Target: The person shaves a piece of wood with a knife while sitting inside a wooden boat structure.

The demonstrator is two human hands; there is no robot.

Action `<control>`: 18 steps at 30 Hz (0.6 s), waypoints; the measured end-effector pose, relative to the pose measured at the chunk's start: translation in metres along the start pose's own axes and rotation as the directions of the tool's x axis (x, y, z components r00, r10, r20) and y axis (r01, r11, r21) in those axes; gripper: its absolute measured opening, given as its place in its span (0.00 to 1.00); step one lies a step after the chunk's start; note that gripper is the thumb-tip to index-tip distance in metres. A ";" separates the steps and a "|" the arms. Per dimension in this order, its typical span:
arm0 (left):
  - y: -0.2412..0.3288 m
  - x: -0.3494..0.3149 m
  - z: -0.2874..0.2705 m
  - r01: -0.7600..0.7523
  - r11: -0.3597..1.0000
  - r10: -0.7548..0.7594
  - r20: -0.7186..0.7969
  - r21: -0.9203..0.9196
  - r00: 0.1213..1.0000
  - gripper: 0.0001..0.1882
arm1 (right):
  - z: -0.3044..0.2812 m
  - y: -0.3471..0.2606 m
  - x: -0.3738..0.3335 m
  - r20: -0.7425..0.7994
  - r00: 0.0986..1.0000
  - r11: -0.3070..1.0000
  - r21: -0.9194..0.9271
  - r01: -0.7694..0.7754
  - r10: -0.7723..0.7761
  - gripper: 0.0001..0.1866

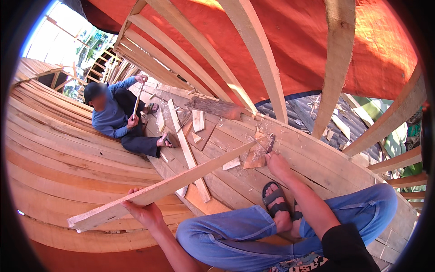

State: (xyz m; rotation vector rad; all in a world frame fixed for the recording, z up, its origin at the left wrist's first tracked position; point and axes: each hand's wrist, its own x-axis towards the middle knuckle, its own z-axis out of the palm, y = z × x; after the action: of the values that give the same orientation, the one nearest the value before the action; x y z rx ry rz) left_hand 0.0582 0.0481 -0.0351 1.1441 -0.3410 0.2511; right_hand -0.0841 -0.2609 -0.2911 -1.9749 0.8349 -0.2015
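A long, pale wooden plank (167,186) slants from the lower left up toward the middle, its far end low over the deck among wood scraps. My left hand (142,213) grips it from below near its near end, thumb against the side. Beside the plank's far end, my right hand (278,165) is closed round a thin, blade-like tool (259,144) whose exact kind I cannot make out. A dark, narrow piece (271,142) stands just above that hand. Under the plank's end lies a reddish-brown board scrap (254,159), with shavings around it.
Another person (108,111) sits at the left on the curved planking, holding a thin wooden strip (137,102). A long board (188,152) and several offcuts lie on the plank deck (226,183). Curved wooden ribs (337,59) rise along the right, before an orange tarp (299,36).
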 end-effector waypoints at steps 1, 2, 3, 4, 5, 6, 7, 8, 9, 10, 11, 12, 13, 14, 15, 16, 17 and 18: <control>0.001 -0.001 0.000 0.000 1.000 0.000 0.025 -0.002 1.000 0.26 | -0.006 0.011 0.002 0.024 1.000 1.000 0.017 -0.015 0.014 0.21; 0.002 0.000 0.001 -0.003 1.000 0.004 0.055 -0.007 0.998 0.26 | -0.008 0.004 0.005 0.015 1.000 1.000 0.017 0.025 -0.025 0.21; 0.002 -0.002 -0.002 0.007 1.000 -0.007 0.081 0.000 0.997 0.26 | -0.001 -0.004 0.001 0.018 0.999 0.999 0.016 0.051 -0.051 0.21; 0.001 -0.002 -0.001 0.000 1.000 -0.001 0.070 0.011 0.998 0.26 | 0.004 -0.010 -0.002 0.021 0.997 0.997 0.015 0.077 -0.077 0.21; 0.001 -0.003 0.006 -0.009 1.000 0.008 0.058 0.015 0.998 0.26 | 0.008 -0.009 -0.002 0.004 0.997 0.997 0.020 0.072 -0.073 0.21; 0.000 -0.004 0.010 -0.017 1.000 0.016 0.046 0.020 0.999 0.26 | 0.011 -0.008 0.000 -0.013 0.998 0.997 0.024 0.068 -0.068 0.20; -0.002 -0.004 0.007 0.000 1.000 0.000 0.070 0.002 0.998 0.26 | 0.013 -0.006 0.001 -0.031 0.998 0.998 0.027 0.064 -0.063 0.20; 0.000 -0.002 0.003 0.005 1.000 -0.004 0.089 -0.010 0.996 0.27 | 0.013 -0.002 0.002 -0.014 0.998 0.998 0.035 0.056 -0.055 0.20; 0.000 -0.002 0.001 0.013 1.000 -0.010 0.109 -0.027 0.994 0.27 | 0.005 0.007 0.004 -0.002 0.999 0.998 0.039 0.046 -0.046 0.20; 0.001 -0.005 0.002 -0.007 1.000 0.008 0.074 -0.023 0.997 0.27 | 0.001 0.013 0.006 0.010 0.999 0.998 0.043 0.036 -0.036 0.20; 0.002 -0.009 0.005 -0.029 0.999 0.029 0.044 -0.014 0.999 0.27 | 0.001 0.001 0.007 0.022 0.998 0.997 0.047 0.055 -0.056 0.20; 0.004 -0.012 0.005 -0.042 0.999 0.042 0.015 0.007 0.999 0.27 | 0.004 -0.017 0.001 0.043 0.997 0.996 0.055 0.064 -0.066 0.20; 0.007 -0.012 0.006 -0.041 0.999 0.041 0.024 0.019 0.999 0.27 | 0.007 -0.027 -0.004 0.063 0.995 0.995 0.065 0.072 -0.076 0.20; 0.006 -0.011 0.010 -0.037 0.999 0.036 0.032 0.011 0.999 0.27 | 0.008 -0.023 -0.002 0.032 0.997 0.996 0.043 0.074 -0.076 0.20; 0.004 -0.010 0.012 -0.032 0.999 0.032 0.040 0.004 0.999 0.27 | 0.010 -0.017 0.000 0.002 0.997 0.997 0.021 0.076 -0.076 0.20; 0.002 -0.010 0.011 -0.023 1.000 0.024 0.061 -0.008 0.998 0.27 | 0.011 -0.011 0.002 -0.029 0.997 0.997 -0.001 0.077 -0.077 0.20; 0.003 -0.009 0.006 -0.026 1.000 0.027 0.077 -0.015 0.997 0.27 | 0.009 -0.004 0.005 -0.014 0.998 0.998 0.008 0.060 -0.060 0.20; 0.002 -0.010 0.004 -0.023 0.999 0.026 0.095 -0.024 0.995 0.27 | 0.003 0.006 0.006 -0.001 0.999 0.999 0.013 0.037 -0.037 0.20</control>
State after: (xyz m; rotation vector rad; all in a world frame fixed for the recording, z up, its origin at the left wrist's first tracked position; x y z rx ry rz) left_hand 0.0479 0.0453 -0.0356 1.1320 -0.4410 0.2142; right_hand -0.0809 -0.2645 -0.2986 -1.9792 0.7956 -0.2290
